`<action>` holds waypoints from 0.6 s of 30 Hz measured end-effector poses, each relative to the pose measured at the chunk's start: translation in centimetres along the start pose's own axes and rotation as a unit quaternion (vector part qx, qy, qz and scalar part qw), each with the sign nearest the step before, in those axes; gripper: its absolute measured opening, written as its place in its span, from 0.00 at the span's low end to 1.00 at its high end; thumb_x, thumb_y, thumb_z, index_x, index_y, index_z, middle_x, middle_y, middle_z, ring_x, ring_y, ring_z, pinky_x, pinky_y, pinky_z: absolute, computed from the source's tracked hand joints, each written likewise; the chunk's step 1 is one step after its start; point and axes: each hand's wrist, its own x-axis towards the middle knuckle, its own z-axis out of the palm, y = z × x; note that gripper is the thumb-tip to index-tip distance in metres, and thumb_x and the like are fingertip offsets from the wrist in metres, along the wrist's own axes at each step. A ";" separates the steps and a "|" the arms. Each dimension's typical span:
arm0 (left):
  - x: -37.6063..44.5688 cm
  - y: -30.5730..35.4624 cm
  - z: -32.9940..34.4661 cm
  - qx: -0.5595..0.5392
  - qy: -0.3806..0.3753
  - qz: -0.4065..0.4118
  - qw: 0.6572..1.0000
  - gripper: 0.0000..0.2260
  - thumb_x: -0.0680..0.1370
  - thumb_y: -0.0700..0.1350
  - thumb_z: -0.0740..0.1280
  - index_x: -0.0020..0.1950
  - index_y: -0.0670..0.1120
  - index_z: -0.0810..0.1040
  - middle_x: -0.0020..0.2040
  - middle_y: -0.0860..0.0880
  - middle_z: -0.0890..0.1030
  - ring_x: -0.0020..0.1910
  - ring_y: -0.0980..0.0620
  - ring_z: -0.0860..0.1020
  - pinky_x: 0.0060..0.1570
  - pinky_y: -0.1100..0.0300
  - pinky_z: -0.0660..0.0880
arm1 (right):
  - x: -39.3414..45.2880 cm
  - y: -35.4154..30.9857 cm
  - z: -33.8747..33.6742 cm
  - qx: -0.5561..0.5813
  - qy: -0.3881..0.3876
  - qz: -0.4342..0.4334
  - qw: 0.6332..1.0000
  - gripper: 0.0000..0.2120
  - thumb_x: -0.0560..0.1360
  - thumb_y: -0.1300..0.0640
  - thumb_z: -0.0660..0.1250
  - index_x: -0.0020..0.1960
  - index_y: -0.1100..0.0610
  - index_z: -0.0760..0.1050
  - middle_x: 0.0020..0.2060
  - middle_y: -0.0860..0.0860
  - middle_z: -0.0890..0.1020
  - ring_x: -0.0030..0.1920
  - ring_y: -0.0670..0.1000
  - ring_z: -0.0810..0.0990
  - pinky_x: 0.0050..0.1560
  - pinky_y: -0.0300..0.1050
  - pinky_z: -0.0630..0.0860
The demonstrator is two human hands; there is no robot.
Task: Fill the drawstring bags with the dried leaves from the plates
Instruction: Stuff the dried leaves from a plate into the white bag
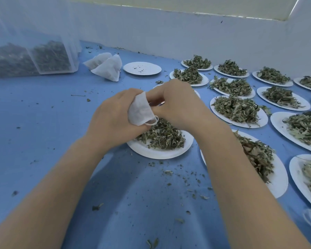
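Fingers: left hand (113, 114) grips drawstring bag (139, 110); right hand (176, 103) pinches its top.
Below: plate (158, 151) of dried leaves (162, 136).

Blue table (43, 123), leaf-heaped plates (239, 112)

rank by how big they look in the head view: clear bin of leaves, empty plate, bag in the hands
1. clear bin of leaves
2. empty plate
3. drawstring bag, partly hidden by the left hand; nearness makes 2 and 3 unsure.
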 end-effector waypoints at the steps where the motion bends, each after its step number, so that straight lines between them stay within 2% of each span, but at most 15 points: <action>1: 0.0 0.0 0.1 0.000 -0.002 -0.003 1.000 0.28 0.60 0.61 0.63 0.57 0.52 0.75 0.46 0.61 0.74 0.45 0.59 0.71 0.43 0.64 0.63 | 0.1 -0.2 0.2 -0.037 -0.005 -0.004 0.999 0.09 0.71 0.63 0.66 0.42 0.53 0.83 0.32 0.50 0.81 0.34 0.49 0.75 0.33 0.33 0.70; 4: 0.1 0.1 0.3 0.007 -0.020 -0.012 1.000 0.25 0.59 0.58 0.63 0.54 0.53 0.75 0.41 0.61 0.73 0.44 0.59 0.71 0.40 0.65 0.62 | 0.1 -0.5 0.5 -0.054 -0.073 -0.008 0.996 0.10 0.73 0.63 0.63 0.36 0.52 0.76 0.26 0.47 0.69 0.28 0.47 0.66 0.29 0.35 0.64; 7: 0.0 0.1 0.3 -0.020 -0.006 -0.003 1.000 0.25 0.59 0.58 0.63 0.54 0.54 0.75 0.41 0.61 0.75 0.43 0.60 0.72 0.38 0.66 0.64 | -0.1 -0.2 0.0 -0.012 -0.101 -0.020 0.995 0.12 0.74 0.61 0.65 0.36 0.48 0.76 0.28 0.46 0.72 0.29 0.44 0.69 0.31 0.35 0.65; 10: 0.0 0.0 0.3 -0.068 0.003 0.003 0.998 0.23 0.60 0.57 0.68 0.54 0.55 0.74 0.43 0.59 0.78 0.44 0.60 0.75 0.42 0.67 0.71 | -0.3 -0.1 -0.3 0.027 -0.067 -0.026 0.997 0.10 0.71 0.62 0.69 0.43 0.47 0.81 0.37 0.50 0.83 0.40 0.47 0.80 0.42 0.43 0.75; 12: 0.0 -0.2 0.3 -0.074 0.000 0.000 0.997 0.23 0.60 0.56 0.71 0.54 0.59 0.72 0.44 0.62 0.78 0.44 0.62 0.75 0.43 0.67 0.72 | -0.3 -0.1 -0.2 0.045 -0.012 -0.018 0.999 0.13 0.69 0.66 0.68 0.46 0.50 0.83 0.40 0.50 0.85 0.44 0.47 0.82 0.46 0.41 0.76; 14: 0.0 -0.3 0.3 -0.068 0.002 0.003 0.998 0.21 0.61 0.57 0.71 0.51 0.65 0.67 0.43 0.69 0.76 0.43 0.68 0.74 0.41 0.74 0.69 | -0.1 -0.4 0.2 0.029 0.048 -0.012 0.998 0.14 0.69 0.67 0.65 0.46 0.52 0.83 0.40 0.50 0.85 0.44 0.47 0.82 0.47 0.40 0.75; 16: 0.0 -0.2 0.3 -0.071 0.011 0.001 0.997 0.18 0.61 0.57 0.69 0.49 0.64 0.68 0.41 0.70 0.75 0.42 0.68 0.73 0.40 0.76 0.68 | 0.2 -0.8 0.6 -0.019 0.063 -0.013 0.998 0.13 0.69 0.66 0.64 0.46 0.54 0.83 0.39 0.49 0.84 0.41 0.47 0.80 0.42 0.36 0.74; 18: -0.1 -0.1 0.2 -0.076 0.023 0.003 0.997 0.19 0.60 0.58 0.65 0.50 0.59 0.71 0.39 0.65 0.75 0.42 0.65 0.73 0.41 0.74 0.67 | 0.3 -0.8 0.9 -0.047 0.028 -0.017 0.998 0.09 0.70 0.65 0.65 0.42 0.54 0.82 0.31 0.48 0.78 0.32 0.45 0.73 0.33 0.34 0.68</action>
